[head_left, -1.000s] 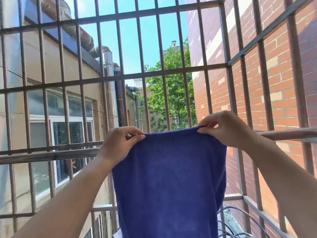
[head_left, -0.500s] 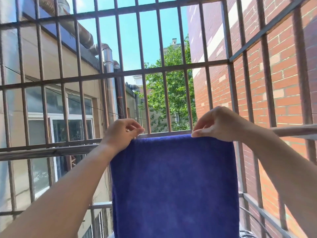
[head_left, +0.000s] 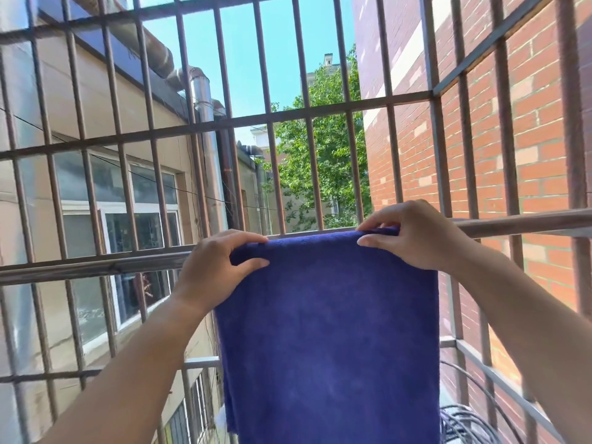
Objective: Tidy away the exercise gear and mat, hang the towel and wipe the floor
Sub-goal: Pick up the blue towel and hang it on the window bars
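A dark blue towel (head_left: 326, 331) hangs folded over a horizontal metal rail (head_left: 96, 265) inside a barred window cage. My left hand (head_left: 217, 267) pinches the towel's top left edge between thumb and fingers. At the top right edge, my right hand (head_left: 413, 235) grips the fold where it lies on the rail, fingers over the top and thumb in front. The towel's front face hangs flat and straight down past the bottom of the view.
Rusty vertical and horizontal bars (head_left: 272, 116) close off the front and right side. A brick wall (head_left: 528, 155) stands beyond on the right, a beige building (head_left: 96, 100) on the left. Coiled dark cables (head_left: 464, 424) lie at the cage's lower right.
The towel's top edge has been spread wider and laid over the rail. Both hands moved apart slightly, and the cloth now hangs flatter.
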`<control>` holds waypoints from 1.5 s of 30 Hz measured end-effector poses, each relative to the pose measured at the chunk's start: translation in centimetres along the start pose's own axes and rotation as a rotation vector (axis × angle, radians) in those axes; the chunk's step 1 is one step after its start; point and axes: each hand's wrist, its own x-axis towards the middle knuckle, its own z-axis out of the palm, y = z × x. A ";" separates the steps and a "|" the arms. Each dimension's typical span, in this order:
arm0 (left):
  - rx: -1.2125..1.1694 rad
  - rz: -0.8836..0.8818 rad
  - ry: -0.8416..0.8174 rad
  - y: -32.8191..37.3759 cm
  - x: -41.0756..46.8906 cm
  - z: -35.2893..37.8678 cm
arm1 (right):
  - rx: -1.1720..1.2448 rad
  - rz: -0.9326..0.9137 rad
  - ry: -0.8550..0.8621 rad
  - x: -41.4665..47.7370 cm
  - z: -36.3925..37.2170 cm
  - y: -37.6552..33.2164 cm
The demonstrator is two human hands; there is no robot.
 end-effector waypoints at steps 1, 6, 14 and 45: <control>-0.023 -0.014 0.018 -0.2 0.1 -0.1 | 0.022 0.002 0.032 0.0 0.0 0.0; -0.170 -0.078 0.031 -0.8 0.8 -0.4 | 0.024 0.027 0.120 0.1 -0.1 0.2; -0.199 -0.119 -0.175 -0.1 2.6 0.0 | 0.000 0.035 0.189 0.0 -1.2 -0.2; 0.191 0.100 -0.149 0.8 0.6 0.4 | -0.209 -0.066 0.149 -2.0 1.5 -1.6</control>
